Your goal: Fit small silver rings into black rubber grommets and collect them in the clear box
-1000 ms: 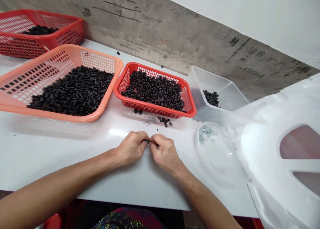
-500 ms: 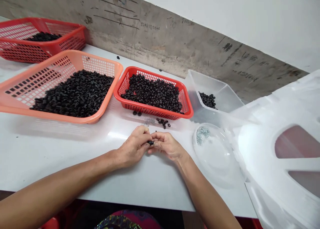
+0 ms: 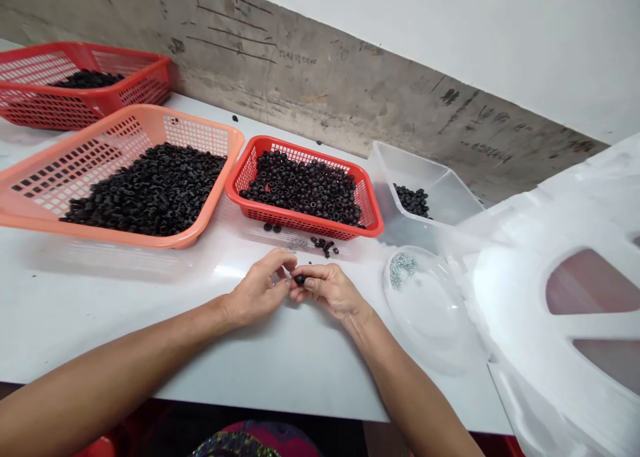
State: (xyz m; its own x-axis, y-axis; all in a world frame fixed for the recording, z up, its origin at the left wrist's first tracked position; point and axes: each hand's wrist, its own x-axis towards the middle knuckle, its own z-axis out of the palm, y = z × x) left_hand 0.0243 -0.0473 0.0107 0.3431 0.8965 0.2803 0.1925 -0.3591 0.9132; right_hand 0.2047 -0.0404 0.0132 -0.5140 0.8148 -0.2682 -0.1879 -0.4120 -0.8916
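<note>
My right hand [image 3: 334, 292] pinches a small rounded black part [image 3: 300, 280] between thumb and fingers. Close on its left is my left hand [image 3: 260, 288], its thumb and curved forefinger apart and nothing visible between them. Just beyond the hands, a few small black pieces [image 3: 326, 246] and a little heap of tiny silvery bits [image 3: 299, 243] lie on the white table [image 3: 210, 357]. Behind these stands a red basket [image 3: 305, 219] of black ring-like parts [image 3: 305, 184].
An orange basket [image 3: 125, 238] of small black pieces stands left, with another red basket [image 3: 125, 94] behind it. On the right are a clear bin [image 3: 440, 180], a clear round dish [image 3: 425, 310] with silvery bits, and a large white plastic-wrapped object [image 3: 505, 290].
My left thumb and forefinger have come off the black part and spread apart. The part stays in my right fingers, its rounded side now showing. The view has shifted slightly.
</note>
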